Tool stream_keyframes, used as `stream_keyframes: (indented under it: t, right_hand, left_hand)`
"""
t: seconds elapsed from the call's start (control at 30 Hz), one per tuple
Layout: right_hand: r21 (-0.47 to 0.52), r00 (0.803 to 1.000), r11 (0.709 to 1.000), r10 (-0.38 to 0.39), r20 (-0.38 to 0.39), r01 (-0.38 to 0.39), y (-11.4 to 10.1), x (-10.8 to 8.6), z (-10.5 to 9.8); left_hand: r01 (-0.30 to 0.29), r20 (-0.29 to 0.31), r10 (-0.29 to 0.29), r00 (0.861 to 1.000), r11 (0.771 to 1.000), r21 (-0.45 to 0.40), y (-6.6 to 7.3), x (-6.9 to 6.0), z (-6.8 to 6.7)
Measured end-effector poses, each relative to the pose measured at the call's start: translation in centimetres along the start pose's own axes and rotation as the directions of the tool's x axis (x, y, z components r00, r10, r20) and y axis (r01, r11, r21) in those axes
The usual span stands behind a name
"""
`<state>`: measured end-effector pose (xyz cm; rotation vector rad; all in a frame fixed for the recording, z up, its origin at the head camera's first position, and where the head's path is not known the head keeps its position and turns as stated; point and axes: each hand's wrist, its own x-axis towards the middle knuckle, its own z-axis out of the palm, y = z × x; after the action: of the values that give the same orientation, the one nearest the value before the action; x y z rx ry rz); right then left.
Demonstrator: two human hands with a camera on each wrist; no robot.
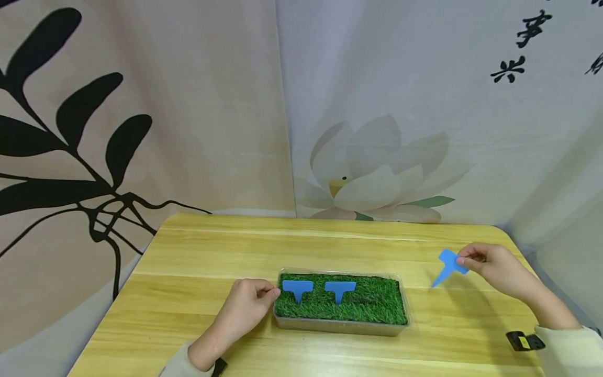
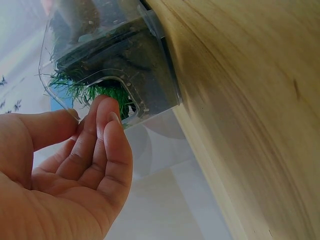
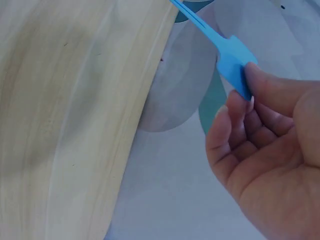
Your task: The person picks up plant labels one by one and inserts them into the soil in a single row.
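A clear plastic box point(image 1: 339, 327) with green grass-like turf point(image 1: 372, 301) inside stands on the table. Two blue T-shaped plant labels, a left one point(image 1: 298, 287) and another point(image 1: 340, 287) near the middle, are stuck upright in the turf. My left hand point(image 1: 247, 303) pinches the box's left rim between thumb and fingers; the left wrist view shows the fingertips by a rounded cutout in the end wall. Off to the right of the box, my right hand point(image 1: 499, 269) pinches a third blue plant label point(image 1: 448, 266) by its wide head, its pointed stem slanting down-left above the table.
The wooden table point(image 1: 226, 246) has rounded far corners. Behind it hangs a pale curtain point(image 1: 226, 131) printed with dark leaves and a lotus. A black strap with a yellow patch point(image 1: 524, 342) is at the right wrist.
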<state>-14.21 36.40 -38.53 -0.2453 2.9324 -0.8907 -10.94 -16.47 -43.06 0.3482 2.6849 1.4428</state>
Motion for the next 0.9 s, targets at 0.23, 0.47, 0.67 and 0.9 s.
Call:
stream_keyframes:
  t: [0.23, 0.47, 0.67, 0.9]
  right_hand:
    - [-0.012, 0.991, 1.000, -0.018, -0.130, 0.017, -1.2, -0.5, 0.3]
    - [-0.026, 0.964, 0.999, -0.047, -0.261, 0.042, -2.5, -1.0, 0.2]
    - [-0.012, 0.940, 0.998, -0.068, -0.336, 0.068, -3.4, -1.4, 0.1]
    - [0.011, 0.905, 0.995, -0.085, -0.418, 0.099, -4.2, -1.7, 0.8]
  left_hand:
    - [0.011, -0.012, -0.011, 1.000, 1.000, -0.004, 0.0, -0.1, 0.0]
    - [0.011, -0.009, -0.011, 1.000, 1.000, 0.004, 0.0, -0.1, 0.0]
    - [0.014, 0.000, -0.014, 1.000, 1.000, 0.000, 0.1, 0.0, -0.1]
    - [0.003, 0.002, -0.003, 1.000, 1.000, 0.010, 0.2, 0.0, -0.1]
